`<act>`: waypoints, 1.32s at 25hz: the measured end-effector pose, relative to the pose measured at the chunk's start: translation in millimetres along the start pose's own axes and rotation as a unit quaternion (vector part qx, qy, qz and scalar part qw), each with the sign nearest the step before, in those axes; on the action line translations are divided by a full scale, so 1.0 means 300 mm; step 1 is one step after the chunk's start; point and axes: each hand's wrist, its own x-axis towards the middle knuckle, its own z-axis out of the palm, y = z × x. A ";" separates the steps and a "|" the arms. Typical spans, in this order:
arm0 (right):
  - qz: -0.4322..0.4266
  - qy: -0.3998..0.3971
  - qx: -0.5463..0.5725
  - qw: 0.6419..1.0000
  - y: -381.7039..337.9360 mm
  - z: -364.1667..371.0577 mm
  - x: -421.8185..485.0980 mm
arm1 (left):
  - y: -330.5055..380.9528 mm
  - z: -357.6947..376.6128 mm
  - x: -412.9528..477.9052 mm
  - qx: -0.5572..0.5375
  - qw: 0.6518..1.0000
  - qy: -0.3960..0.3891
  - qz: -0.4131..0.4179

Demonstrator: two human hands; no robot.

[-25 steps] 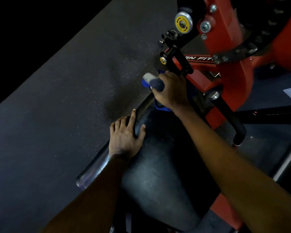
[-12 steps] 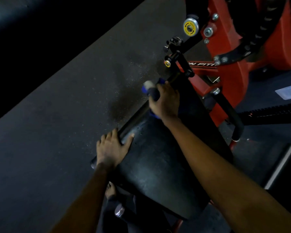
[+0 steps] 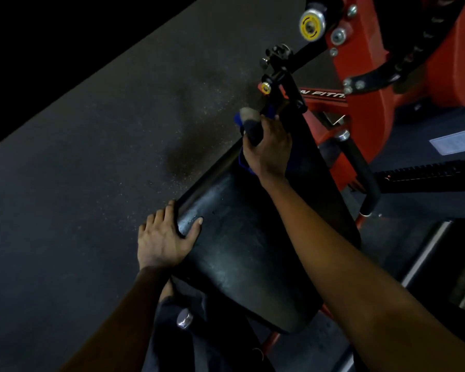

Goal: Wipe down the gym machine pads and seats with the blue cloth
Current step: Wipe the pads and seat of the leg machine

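The dark speckled rubber floor (image 3: 91,210) carries the red machine frame (image 3: 365,116), with a darker smudge (image 3: 183,157) near its base.

Bare left hand (image 3: 163,244), bare right hand (image 3: 270,150) — forearms (image 3: 360,264) bare
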 end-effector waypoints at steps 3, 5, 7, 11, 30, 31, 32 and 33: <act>-0.092 -0.058 0.011 0.994 -0.028 -0.022 -0.180 | -0.004 -0.008 0.000 -0.008 1.000 0.001 0.003; -0.173 -0.097 0.021 0.980 0.027 -0.044 -0.153 | -0.008 -0.010 -0.002 -0.015 1.000 -0.001 0.007; -0.168 -0.078 0.006 0.983 0.066 -0.043 -0.057 | -0.011 -0.008 -0.002 -0.020 1.000 0.005 0.019; 0.002 -0.017 0.001 1.000 0.038 -0.015 -0.009 | -0.019 0.003 -0.010 -0.037 0.998 0.026 0.042; -0.084 -0.096 -0.001 0.992 -0.162 -0.050 -0.557 | -0.202 0.035 -0.129 -0.089 0.987 0.018 0.133; -0.121 -0.107 -0.002 0.987 -0.140 -0.060 -0.544 | -0.211 0.033 -0.131 -0.095 0.986 0.013 0.139; -0.135 -0.106 -0.004 0.985 -0.120 -0.060 -0.505 | -0.222 0.029 -0.134 -0.100 0.984 0.008 0.144; -0.117 -0.102 -0.004 0.988 -0.116 -0.058 -0.464 | -0.231 0.025 -0.140 -0.108 0.983 0.004 0.146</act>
